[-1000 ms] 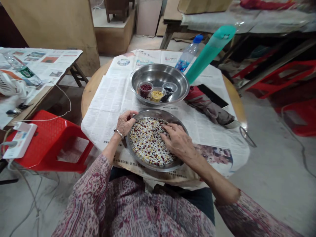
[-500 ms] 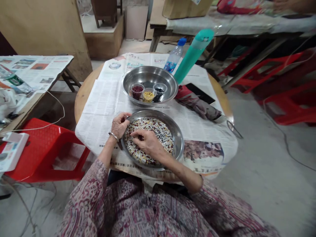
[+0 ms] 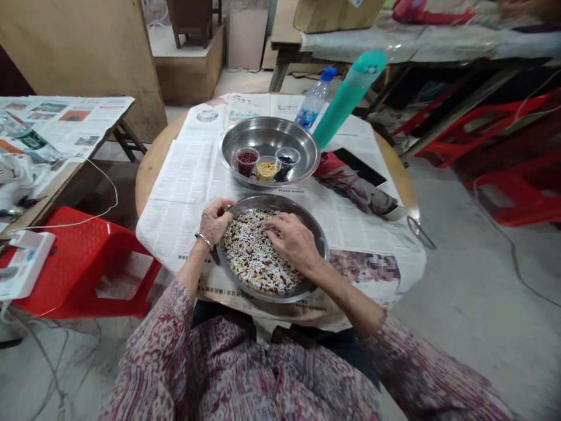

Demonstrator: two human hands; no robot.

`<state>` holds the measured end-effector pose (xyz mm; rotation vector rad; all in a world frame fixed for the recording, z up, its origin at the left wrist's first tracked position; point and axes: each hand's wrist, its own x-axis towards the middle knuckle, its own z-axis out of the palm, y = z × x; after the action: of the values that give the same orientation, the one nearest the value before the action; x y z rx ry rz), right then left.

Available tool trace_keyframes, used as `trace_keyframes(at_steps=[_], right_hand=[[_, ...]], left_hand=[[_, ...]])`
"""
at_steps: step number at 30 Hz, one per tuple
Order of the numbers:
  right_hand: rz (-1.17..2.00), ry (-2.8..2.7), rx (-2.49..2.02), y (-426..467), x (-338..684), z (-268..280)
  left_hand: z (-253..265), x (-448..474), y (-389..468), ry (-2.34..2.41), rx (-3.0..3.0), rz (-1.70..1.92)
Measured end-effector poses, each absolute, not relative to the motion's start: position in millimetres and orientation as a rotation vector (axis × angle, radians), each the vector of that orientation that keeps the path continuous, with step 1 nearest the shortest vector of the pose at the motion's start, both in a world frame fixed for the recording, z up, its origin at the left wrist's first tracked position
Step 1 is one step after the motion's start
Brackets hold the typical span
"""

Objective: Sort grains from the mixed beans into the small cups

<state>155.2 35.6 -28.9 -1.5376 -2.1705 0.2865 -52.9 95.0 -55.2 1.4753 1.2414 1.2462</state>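
A shallow steel basin [image 3: 322, 257] stands close in front of me, its bottom spread with mixed white grains and red, yellow and black beans [image 3: 258, 257]. My left hand [image 3: 214, 222] grips the basin's left rim between thumb and fingers. Over the right half of the mixture is my right hand [image 3: 294, 241], fingers bent and thumb a little apart, the tips touching the grains; I see nothing held in it. Behind stands a deeper steel basin [image 3: 272, 130] with three clear plastic cups: red beans [image 3: 246, 162], yellow kernels [image 3: 266, 169] and black beans [image 3: 286, 166].
Newspaper [image 3: 175, 181] covers the round table. A blue-capped bottle [image 3: 313, 99], a tall teal container [image 3: 348, 99], a folded umbrella [image 3: 357, 184] and a dark phone-like slab [image 3: 357, 166] lie or stand behind and right. A red stool [image 3: 87, 263] holds a power strip at left.
My right hand has moved right across the grains, uncovering the left and middle of the mixture. My left hand stays at the rim. The view has shifted slightly.
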Motion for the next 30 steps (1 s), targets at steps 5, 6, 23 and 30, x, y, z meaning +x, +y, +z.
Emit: trace_keyframes(at_steps=[5, 6, 23, 30], right_hand=[[0.323, -2.266, -1.473, 42, 138, -31], [0.368, -2.315, -1.426, 38, 135, -30], [0.428, -2.393, -1.633, -4, 201, -13], [0.529, -2.236, -1.488, 17, 156, -35]], left_hand=[[-53, -53, 94, 1.236, 1.461, 1.247], [-53, -53, 94, 1.235, 1.456, 1.248], [-53, -51, 93, 1.248, 1.476, 1.251], [-52, -51, 93, 1.261, 1.467, 1.248]])
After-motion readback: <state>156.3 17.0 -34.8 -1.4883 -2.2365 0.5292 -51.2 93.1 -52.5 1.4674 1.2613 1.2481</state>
